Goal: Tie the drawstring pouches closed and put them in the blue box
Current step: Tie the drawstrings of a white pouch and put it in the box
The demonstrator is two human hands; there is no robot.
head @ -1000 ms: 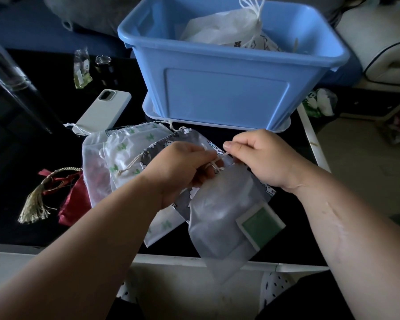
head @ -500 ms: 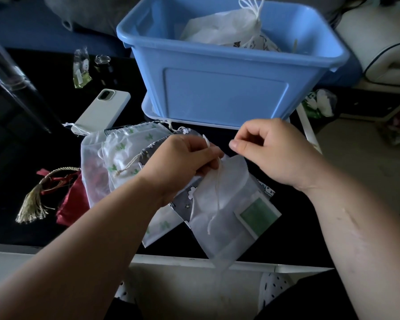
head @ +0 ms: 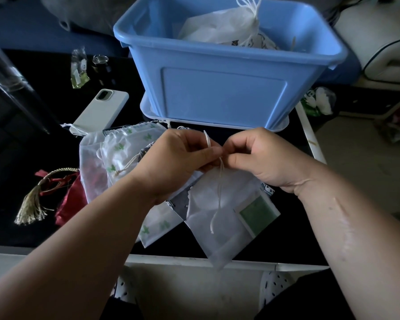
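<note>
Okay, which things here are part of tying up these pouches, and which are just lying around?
In the job: sheer pouch, its drawstring pinched by left hand and right hand, clover-print pouch, blue box, tied pouch inside it.
Lying about: phone, small clear packet, crumpled wrapper.

A white phone (head: 101, 110) is laid face down (camera lens uppermost) left of centre on the black table (head: 32, 234). A small clear packet (head: 79, 70) is seen above it, and a crumpled wrapper (head: 321, 102) at the right.

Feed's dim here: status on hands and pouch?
Left hand, right hand both pinching drawstring. Sheer pouch not yet in blue box. Path to box looks open.
</note>
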